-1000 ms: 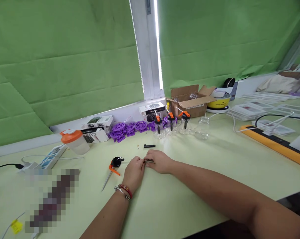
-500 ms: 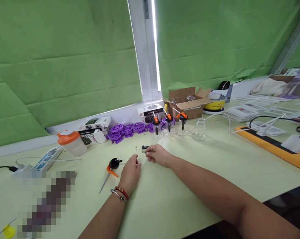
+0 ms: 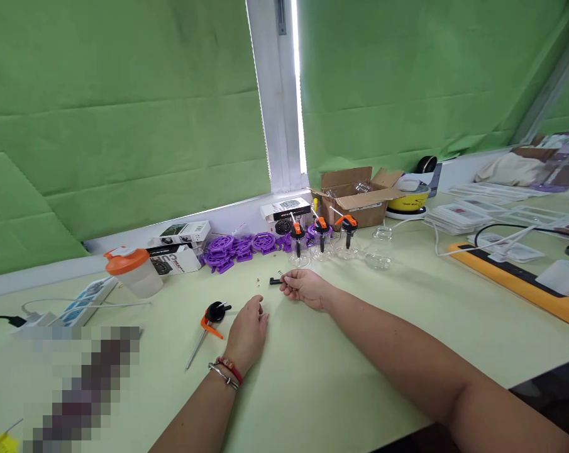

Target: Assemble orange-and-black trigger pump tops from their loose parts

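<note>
Black piece (image 3: 275,281) lies at nine o'clock from the nearer right hand (image 3: 307,290), at its bunched fingertips, long axis nine-to-three; cannot tell if gripped; left hand (image 3: 247,330), loosely open, at the piece's seven o'clock

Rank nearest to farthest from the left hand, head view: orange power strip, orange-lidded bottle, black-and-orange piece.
1. Black-and-orange piece: just left of left hand
2. Orange-lidded bottle: farther left
3. Orange power strip: far right
</note>
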The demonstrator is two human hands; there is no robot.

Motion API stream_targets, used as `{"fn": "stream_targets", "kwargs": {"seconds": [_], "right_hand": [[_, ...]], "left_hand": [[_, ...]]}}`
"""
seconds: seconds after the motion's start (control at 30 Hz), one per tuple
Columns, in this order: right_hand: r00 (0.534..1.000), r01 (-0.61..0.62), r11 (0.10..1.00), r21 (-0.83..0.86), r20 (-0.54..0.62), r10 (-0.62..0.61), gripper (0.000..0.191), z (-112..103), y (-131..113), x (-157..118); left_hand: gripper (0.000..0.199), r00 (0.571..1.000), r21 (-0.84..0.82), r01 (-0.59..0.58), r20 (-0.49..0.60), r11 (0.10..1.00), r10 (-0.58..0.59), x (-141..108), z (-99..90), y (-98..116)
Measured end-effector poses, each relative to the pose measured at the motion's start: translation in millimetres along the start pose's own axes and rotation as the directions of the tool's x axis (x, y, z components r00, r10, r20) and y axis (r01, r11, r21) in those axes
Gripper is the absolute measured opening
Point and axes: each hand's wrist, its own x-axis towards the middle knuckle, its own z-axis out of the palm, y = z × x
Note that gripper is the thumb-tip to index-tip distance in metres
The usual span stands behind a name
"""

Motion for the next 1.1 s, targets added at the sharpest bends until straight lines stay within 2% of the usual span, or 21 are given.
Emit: {"fn": "stream_targets", "kwargs": {"seconds": [0.2,0.4,0.7,0.9,1.1], "right_hand": [[0.984,0.122,0.959,-0.254,-0.095,-0.150,0.007,-6,-12,31],[0.964,0.107,0.847,-0.521,-0.155,-0.217,0.008,-10,-3,64],[0.960,0.126,0.668,-0.733,-0.080,-0.268,0.009,-19,-2,63],[0.955,0.197,0.565,-0.802,0.026,-0.296,0.010,-22,-3,65],[0.949,0.222,0.462,-0.859,0.081,-0.304,0.009,-23,-5,64]], "left_hand": [[0.033,1.000,-0.017,-0.019,0.011,1.000,0.020,0,-1.7,0],[0.033,1.000,-0.024,-0.024,0.017,0.999,0.024,-1,0.0,-4],[0.034,0.999,-0.038,-0.014,0.048,0.999,0.016,-2,-4.7,0],[0.034,0.999,-0.039,-0.020,0.046,0.999,0.021,-2,-4.7,0],[0.034,0.998,-0.027,-0.015,0.059,1.000,0.017,-2,-5.7,0]]}}
